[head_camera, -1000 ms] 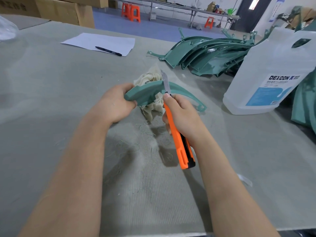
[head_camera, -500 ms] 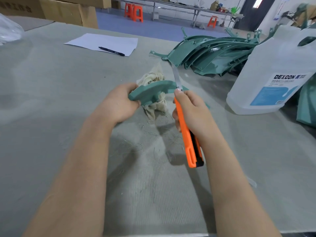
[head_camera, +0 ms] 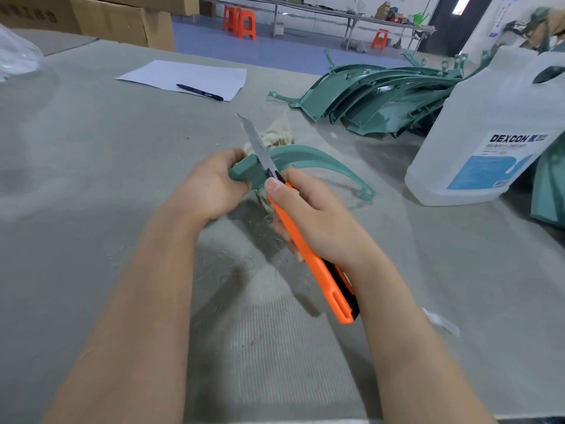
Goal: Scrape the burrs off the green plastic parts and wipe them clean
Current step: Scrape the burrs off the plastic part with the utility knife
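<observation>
My left hand (head_camera: 211, 185) grips the thick end of a curved green plastic part (head_camera: 308, 157), which arcs away to the right above the table. In my right hand (head_camera: 318, 218) I hold an orange utility knife (head_camera: 315, 270). Its long blade (head_camera: 256, 142) is extended and crosses the part near my left hand, tip pointing up and away. A crumpled beige rag (head_camera: 278, 136) lies just behind the part and hangs below it. Thin green shavings (head_camera: 241, 264) litter the table under my hands.
A stack of green plastic parts (head_camera: 382, 96) lies at the back right. A large white DEXCON jug (head_camera: 501, 139) stands at the right, more green parts (head_camera: 550, 191) beside it. A paper sheet (head_camera: 183, 76) with a black pen (head_camera: 199, 92) lies far back. Cardboard boxes (head_camera: 122, 19) stand behind the table.
The knife blade has slid left along the green part toward my left hand, after moving right half a second ago. My left hand keeps its grip on the thick end.
</observation>
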Tool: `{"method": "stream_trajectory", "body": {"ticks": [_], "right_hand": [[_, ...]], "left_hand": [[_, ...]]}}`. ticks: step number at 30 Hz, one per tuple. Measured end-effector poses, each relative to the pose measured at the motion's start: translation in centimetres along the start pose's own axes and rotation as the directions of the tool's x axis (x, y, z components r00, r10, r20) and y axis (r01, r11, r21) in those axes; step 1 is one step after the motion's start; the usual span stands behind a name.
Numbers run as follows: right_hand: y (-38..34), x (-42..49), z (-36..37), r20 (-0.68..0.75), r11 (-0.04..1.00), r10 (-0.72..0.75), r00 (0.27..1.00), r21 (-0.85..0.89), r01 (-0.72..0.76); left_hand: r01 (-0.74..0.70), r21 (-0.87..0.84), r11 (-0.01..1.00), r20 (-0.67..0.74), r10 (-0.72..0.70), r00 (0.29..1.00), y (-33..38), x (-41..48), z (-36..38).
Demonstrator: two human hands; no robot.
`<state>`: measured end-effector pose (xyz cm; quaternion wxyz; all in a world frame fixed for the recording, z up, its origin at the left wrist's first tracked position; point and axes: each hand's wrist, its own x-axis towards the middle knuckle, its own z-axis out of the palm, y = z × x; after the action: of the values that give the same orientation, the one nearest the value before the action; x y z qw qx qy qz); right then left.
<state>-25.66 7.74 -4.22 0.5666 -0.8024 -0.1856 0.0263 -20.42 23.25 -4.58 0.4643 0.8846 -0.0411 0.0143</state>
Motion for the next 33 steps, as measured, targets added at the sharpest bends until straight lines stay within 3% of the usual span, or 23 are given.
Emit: {"method": "stream_trajectory", "body": {"ticks": [3,6,8,33], "right_hand": [[0.1,0.1,-0.3,-0.075,1.0,-0.001,0.997,-0.028,-0.001],[0.7,0.6,-1.1,-0.276,0.99,0.079,0.958,-0.092,-0.108],[1.0,0.7,-1.5,-0.331,0.978,0.138,0.933,-0.1,-0.181],[0.9,0.5,-1.0,-0.223,0.987,0.116,0.968,-0.086,-0.138]], "left_hand": [[-0.007,0.001,1.0,-0.013,0.007,1.0,-0.1,-0.1,0.0],[-0.02,0.034,0.999,-0.031,0.021,0.999,-0.2,-0.2,-0.1],[-0.015,0.041,0.999,-0.029,0.016,0.999,-0.2,-0.1,0.0],[-0.001,0.024,1.0,-0.03,0.002,1.0,-0.3,-0.2,-0.2]]}}
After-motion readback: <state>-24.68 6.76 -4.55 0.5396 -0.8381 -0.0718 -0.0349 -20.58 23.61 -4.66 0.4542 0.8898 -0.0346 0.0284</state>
